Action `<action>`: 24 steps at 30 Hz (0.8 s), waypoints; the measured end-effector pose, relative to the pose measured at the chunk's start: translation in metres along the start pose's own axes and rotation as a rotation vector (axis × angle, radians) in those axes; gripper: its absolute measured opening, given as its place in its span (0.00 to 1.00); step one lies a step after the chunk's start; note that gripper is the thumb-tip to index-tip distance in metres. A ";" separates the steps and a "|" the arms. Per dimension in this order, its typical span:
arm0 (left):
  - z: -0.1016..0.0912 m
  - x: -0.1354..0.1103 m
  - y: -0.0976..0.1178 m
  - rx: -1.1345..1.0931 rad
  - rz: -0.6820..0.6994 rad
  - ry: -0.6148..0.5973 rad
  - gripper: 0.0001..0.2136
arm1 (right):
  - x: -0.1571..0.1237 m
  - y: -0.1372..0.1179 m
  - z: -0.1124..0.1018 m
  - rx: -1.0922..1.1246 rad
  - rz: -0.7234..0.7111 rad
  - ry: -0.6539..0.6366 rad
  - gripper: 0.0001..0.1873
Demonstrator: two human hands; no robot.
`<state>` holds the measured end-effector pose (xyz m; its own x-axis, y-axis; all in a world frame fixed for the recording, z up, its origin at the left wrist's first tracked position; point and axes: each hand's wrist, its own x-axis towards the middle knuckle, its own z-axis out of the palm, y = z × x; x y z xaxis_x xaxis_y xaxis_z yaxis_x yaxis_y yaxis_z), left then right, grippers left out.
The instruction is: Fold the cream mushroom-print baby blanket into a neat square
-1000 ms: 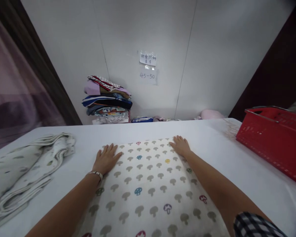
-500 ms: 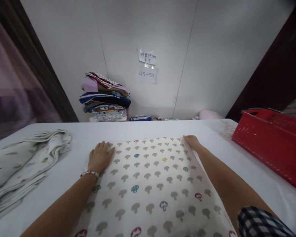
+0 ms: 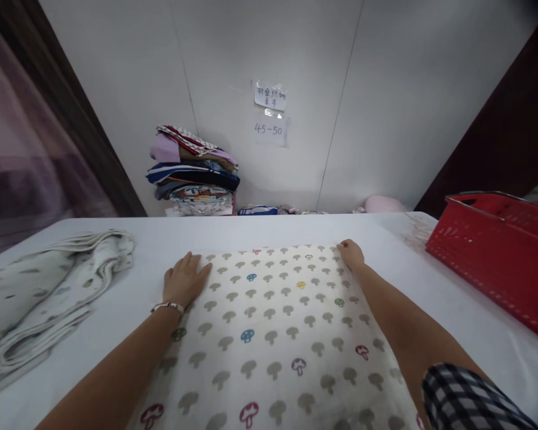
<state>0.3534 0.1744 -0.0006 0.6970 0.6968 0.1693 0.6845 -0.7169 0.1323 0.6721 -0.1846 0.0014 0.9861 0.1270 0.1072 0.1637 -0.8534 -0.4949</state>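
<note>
A cream cloth printed with small mushrooms (image 3: 273, 322) lies flat on the white table (image 3: 260, 230) in front of me. My left hand (image 3: 183, 283) rests flat on the cloth's far left corner, fingers stretched out, with a metal bracelet on the wrist. My right hand (image 3: 351, 254) sits at the cloth's far right corner, its fingers curled over the edge and partly hidden. Both forearms lie along the cloth's sides.
A folded bundle of similar pale cloth (image 3: 49, 292) lies at the table's left. A red plastic basket (image 3: 497, 245) stands at the right edge. Behind the table, a stack of folded clothes (image 3: 192, 173) leans by the white wall with paper notes (image 3: 271, 113).
My right hand has slid outward from the top of the cloth to its far right corner and curled there. My left hand has shifted slightly left toward the other corner.
</note>
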 end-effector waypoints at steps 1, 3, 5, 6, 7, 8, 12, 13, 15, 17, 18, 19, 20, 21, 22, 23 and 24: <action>0.000 0.001 0.000 -0.003 -0.015 -0.009 0.27 | 0.001 0.001 0.001 -0.003 -0.019 -0.006 0.14; -0.001 0.001 0.002 -0.008 -0.049 -0.029 0.28 | 0.003 0.001 0.001 -0.015 -0.057 -0.024 0.15; -0.003 0.000 0.004 -0.010 -0.075 -0.047 0.29 | 0.005 0.001 0.000 -0.044 -0.088 -0.049 0.15; -0.003 -0.001 0.005 -0.011 -0.083 -0.055 0.30 | 0.005 0.000 -0.001 -0.063 -0.100 -0.060 0.16; -0.003 -0.001 0.005 -0.013 -0.089 -0.065 0.30 | 0.004 -0.002 -0.002 -0.084 -0.112 -0.063 0.18; -0.002 0.000 0.005 -0.015 -0.093 -0.077 0.30 | 0.001 -0.005 -0.003 -0.103 -0.126 -0.059 0.20; -0.002 0.008 0.002 -0.022 -0.097 -0.150 0.31 | -0.029 -0.015 0.000 -0.171 -0.321 -0.037 0.26; -0.004 0.011 0.000 -0.025 -0.095 -0.180 0.30 | -0.040 -0.016 0.001 -0.206 -0.417 -0.054 0.27; -0.011 0.013 -0.002 -0.037 -0.110 -0.245 0.30 | -0.061 -0.014 0.005 -0.294 -0.573 -0.129 0.29; -0.019 0.005 -0.003 -0.026 -0.110 -0.268 0.29 | -0.078 -0.009 0.005 -0.356 -0.589 -0.227 0.31; -0.023 -0.004 -0.002 -0.006 -0.070 -0.249 0.29 | -0.084 -0.005 0.004 -0.369 -0.554 -0.261 0.31; -0.026 -0.017 -0.002 0.022 -0.003 -0.212 0.29 | -0.088 -0.001 0.002 -0.374 -0.518 -0.273 0.32; -0.028 -0.033 -0.003 0.054 0.084 -0.165 0.28 | -0.092 0.003 -0.001 -0.373 -0.491 -0.266 0.32; -0.030 -0.052 -0.005 0.080 0.174 -0.115 0.28 | -0.095 0.008 -0.005 -0.372 -0.481 -0.247 0.33; -0.030 -0.071 -0.008 0.097 0.231 -0.071 0.28 | -0.100 0.014 -0.008 -0.374 -0.484 -0.226 0.33; -0.030 -0.089 -0.013 0.106 0.256 -0.046 0.28 | -0.104 0.020 -0.012 -0.381 -0.494 -0.212 0.33; -0.029 -0.106 -0.019 0.109 0.250 -0.033 0.28 | -0.109 0.025 -0.016 -0.388 -0.506 -0.211 0.33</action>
<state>0.2603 0.1133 0.0075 0.8528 0.4999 0.1512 0.5077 -0.8614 -0.0155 0.5680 -0.2278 -0.0094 0.7811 0.6221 0.0536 0.6243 -0.7773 -0.0774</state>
